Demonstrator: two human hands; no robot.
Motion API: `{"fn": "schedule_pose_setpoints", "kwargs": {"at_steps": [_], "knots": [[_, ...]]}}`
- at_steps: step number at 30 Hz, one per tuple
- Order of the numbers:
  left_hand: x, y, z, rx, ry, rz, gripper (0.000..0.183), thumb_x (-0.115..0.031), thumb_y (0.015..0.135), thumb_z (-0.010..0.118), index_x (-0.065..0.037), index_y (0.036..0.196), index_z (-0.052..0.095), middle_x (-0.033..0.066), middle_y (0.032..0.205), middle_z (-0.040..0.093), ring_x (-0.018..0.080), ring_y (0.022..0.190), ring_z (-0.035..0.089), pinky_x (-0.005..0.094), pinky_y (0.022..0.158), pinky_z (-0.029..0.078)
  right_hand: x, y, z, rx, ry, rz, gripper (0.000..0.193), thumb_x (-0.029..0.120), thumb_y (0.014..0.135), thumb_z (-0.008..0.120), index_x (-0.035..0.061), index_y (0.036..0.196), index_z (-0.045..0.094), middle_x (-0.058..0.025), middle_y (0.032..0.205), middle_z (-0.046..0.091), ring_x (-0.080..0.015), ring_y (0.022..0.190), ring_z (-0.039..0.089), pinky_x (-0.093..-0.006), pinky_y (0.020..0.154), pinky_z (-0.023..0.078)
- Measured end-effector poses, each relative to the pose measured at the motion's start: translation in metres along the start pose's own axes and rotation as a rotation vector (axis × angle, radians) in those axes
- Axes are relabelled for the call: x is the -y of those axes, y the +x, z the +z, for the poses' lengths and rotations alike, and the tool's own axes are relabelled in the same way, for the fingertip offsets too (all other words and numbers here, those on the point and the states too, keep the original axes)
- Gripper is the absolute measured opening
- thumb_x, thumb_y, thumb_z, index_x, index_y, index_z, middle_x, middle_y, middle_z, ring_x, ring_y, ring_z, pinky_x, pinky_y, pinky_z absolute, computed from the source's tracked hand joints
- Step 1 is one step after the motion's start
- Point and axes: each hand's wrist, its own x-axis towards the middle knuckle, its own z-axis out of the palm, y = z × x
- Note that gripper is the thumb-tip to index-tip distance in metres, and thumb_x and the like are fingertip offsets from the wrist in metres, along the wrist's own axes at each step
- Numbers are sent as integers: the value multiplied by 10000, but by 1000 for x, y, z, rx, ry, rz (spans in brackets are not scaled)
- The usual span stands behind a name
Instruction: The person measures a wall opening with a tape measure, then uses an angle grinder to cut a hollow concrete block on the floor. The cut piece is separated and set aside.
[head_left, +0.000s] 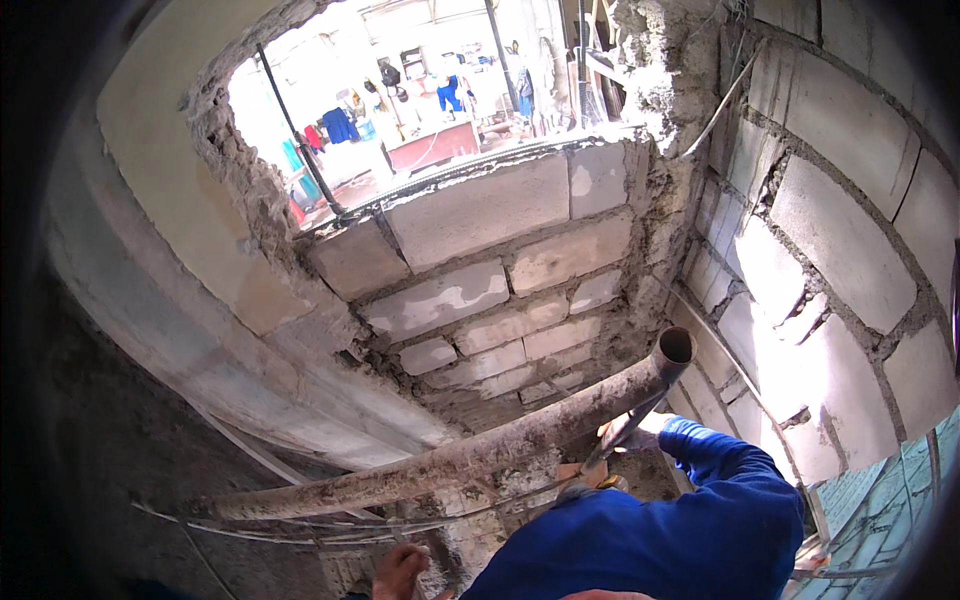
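Our bare left hand (400, 572) near, fingers curled, grip indeterminate, right hand unclear to us, long rusty round metal pipe (520, 436) slanting beyond, blue-sleeved person (650, 540) near right, pale block wall (540, 205) far.

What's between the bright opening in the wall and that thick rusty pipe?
In the head view, rows of pale wall blocks with rough mortar joints lie between the bright opening and the rusty pipe.

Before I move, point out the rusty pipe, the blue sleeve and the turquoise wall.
Rusty pipe (470, 460), head view: about the middle of its length.
Blue sleeve (735, 463), head view: its forearm part.
Turquoise wall (880, 522), head view: its visible face, lower right.
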Motion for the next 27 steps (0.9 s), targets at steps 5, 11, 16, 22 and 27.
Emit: {"fn": "schedule_pose_setpoints", "kwargs": {"at_steps": [5,11,16,22,27], "knots": [[-52,-121,-54,-433,-207,81,213,-200,933,692,-52,1086,675,105,920,675,239,809,619,349,726,534,-3,4,3,-84,-176,-188,401,188,783,743,100,1157,630,-87,922,664,-202,723,628,-357,626,516],[-223,-132,-84,-494,-150,845,266,-196,955,667,34,1088,650,119,921,685,227,755,623,335,718,539,33,-14,-19,28,77,545,388,247,827,699,123,1191,643,-49,877,667,-143,562,583,-305,520,505],[-372,-76,-80,-589,466,563,236,-214,968,568,3,964,663,83,730,645,148,693,636,310,627,468,86,-48,-77,-266,212,725,267,43,885,580,91,1120,698,-40,844,637,-113,575,561,-285,532,519],[-479,105,13,-40,834,1078,262,-240,982,579,10,1005,658,66,747,627,143,657,575,308,611,460,162,-13,-151,-682,500,30,228,183,982,607,53,1155,678,29,706,520,-40,554,461,-225,514,433],[-516,180,108,363,502,598,233,-201,1007,571,-18,1067,701,-9,764,633,68,664,520,245,607,449,242,42,-196,-725,513,-433,489,355,976,649,41,1344,580,36,743,503,-22,584,456,-204,544,420]]}}
